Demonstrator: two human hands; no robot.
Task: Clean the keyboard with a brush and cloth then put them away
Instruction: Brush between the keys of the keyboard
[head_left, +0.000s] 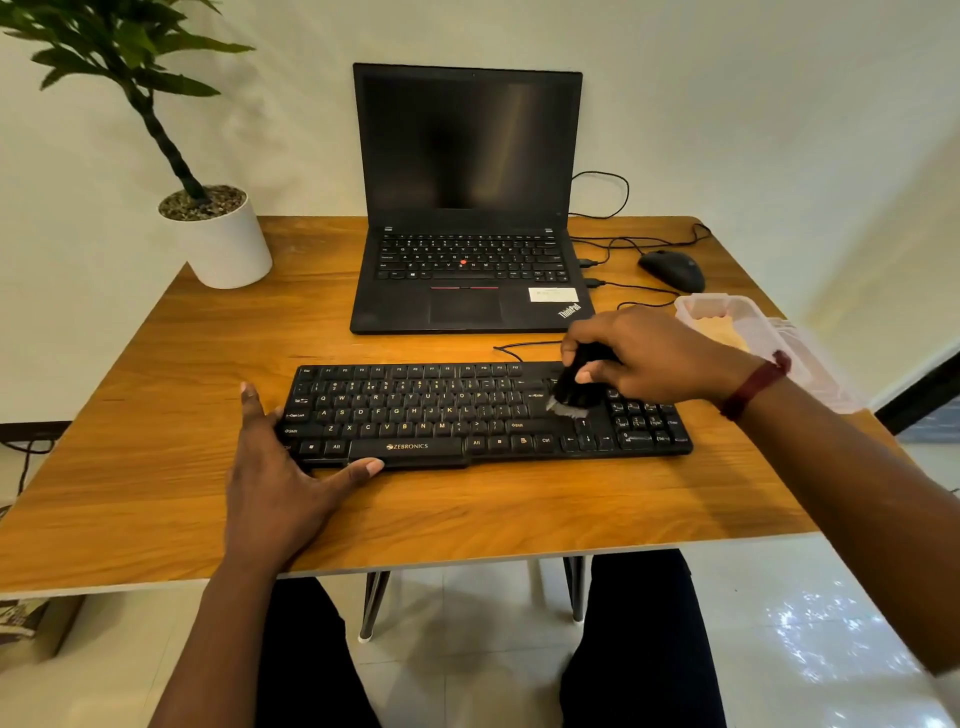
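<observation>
Keyboard: the black keyboard (488, 410) lies flat on the wooden table (156, 415), near the front edge, with its long side toward the person.
Brush: the black brush (574, 392) stands tilted over the right part of the keyboard. Its grey bristle tips touch the keys just right of the Enter key, above the arrow keys.
Right hand: the right hand (649, 358) grips the brush from above. The fingers are curled around the top of the handle and the thumb presses on its near side. The bristles come out below the fingertips, toward the left. A red band (756, 384) is around the wrist.
Left hand: the left hand (280, 467) rests at the left front corner of the keyboard. The fingers are straight and spread. The thumb lies along the front edge, under the space bar, and 1 finger points up beside the left edge.
Box: a clear plastic box (727, 317) stands open at the right edge of the table, behind the right hand. Something pale yellow lies inside; I cannot tell if it is the cloth.
Other things: an open laptop (467, 208) with a dark screen stands behind the keyboard, a mouse (672, 270) is to its right, and a white pot (223, 244) with a plant is at the far left corner.
</observation>
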